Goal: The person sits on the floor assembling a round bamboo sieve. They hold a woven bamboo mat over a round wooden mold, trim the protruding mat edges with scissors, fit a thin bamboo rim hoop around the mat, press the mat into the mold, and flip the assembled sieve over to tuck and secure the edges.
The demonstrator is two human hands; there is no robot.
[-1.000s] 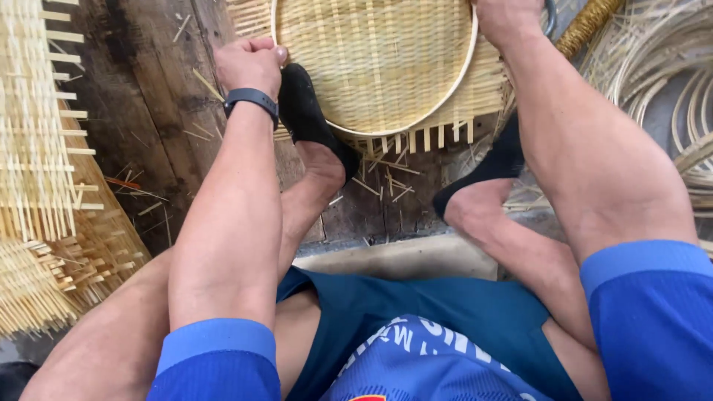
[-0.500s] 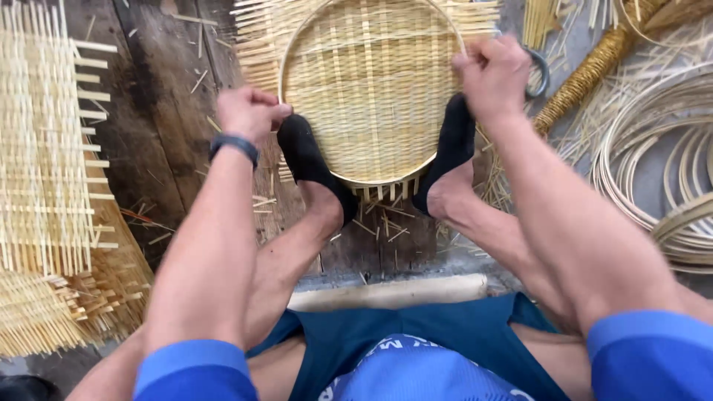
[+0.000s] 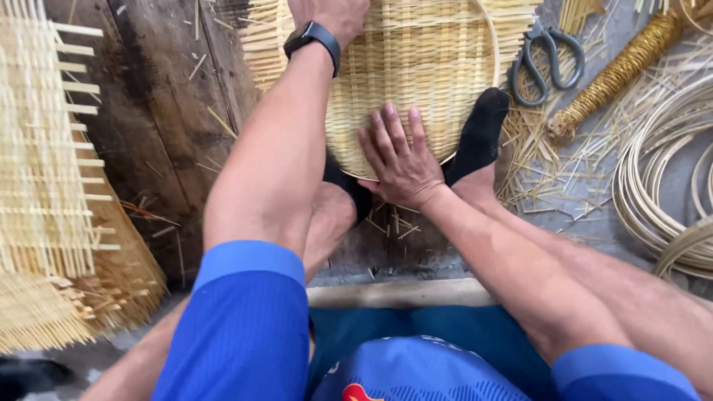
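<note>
A round woven bamboo tray [image 3: 431, 82] lies on the floor between my two black-socked feet [image 3: 479, 134]. My right hand [image 3: 397, 160] rests flat on the tray's near rim with fingers spread. My left hand [image 3: 330, 15], with a black watch on the wrist, reaches over the tray's far left part; its fingers are cut off by the top of the frame, so what it grips is hidden.
Black scissors [image 3: 546, 59] lie right of the tray, beside a wrapped golden bundle [image 3: 624, 67]. Coiled bamboo hoops [image 3: 661, 186] sit at the right. Woven bamboo mats [image 3: 44, 171] are stacked at the left. Loose splints litter the dark wooden boards [image 3: 163, 134].
My right hand has moved from the tray's right rim to its near edge and lies flat. My left hand has moved up along the tray's left side. The view has tilted down.
</note>
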